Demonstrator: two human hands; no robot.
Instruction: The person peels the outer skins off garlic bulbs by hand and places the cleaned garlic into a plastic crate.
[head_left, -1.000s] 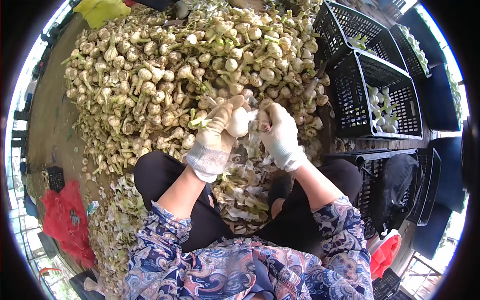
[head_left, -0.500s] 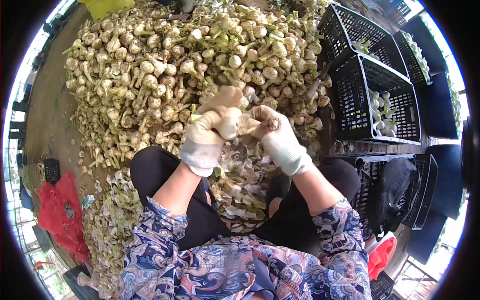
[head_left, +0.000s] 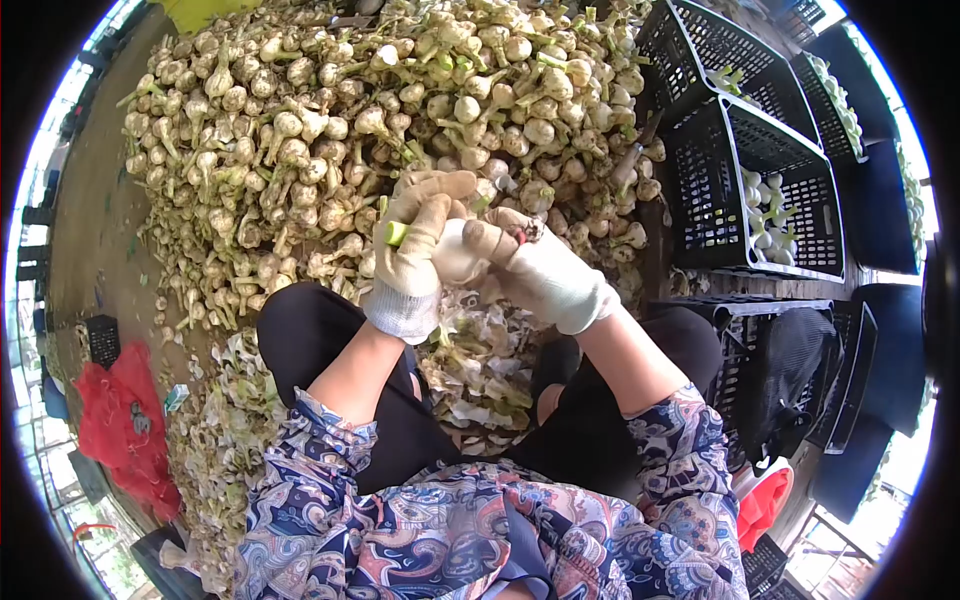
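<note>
A white garlic bulb [head_left: 457, 252] is between my two gloved hands, its cut green stem [head_left: 396, 233] poking out at the left. My left hand [head_left: 412, 250] is wrapped round the bulb and stem. My right hand [head_left: 530, 265] has its fingers closed against the bulb's right side; a small dark and red object [head_left: 525, 236], too small to make out, shows at those fingers. Just beyond both hands lies a large heap of untrimmed garlic [head_left: 300, 150]. Loose peelings [head_left: 480, 370] cover the ground below the hands, between my legs.
Black crates stand on the right; the nearer upright one [head_left: 740, 268] holds white peeled bulbs [head_left: 768, 215]. Below it are another black crate [head_left: 735, 310] and a dark mesh bag [head_left: 795, 370]. Red netting [head_left: 125, 425] and more peelings [head_left: 225, 440] lie at the left.
My right hand has moved left against the bulb, its fingers now over the bulb's right side. My left hand has turned slightly, and the green stem end shows more clearly.
</note>
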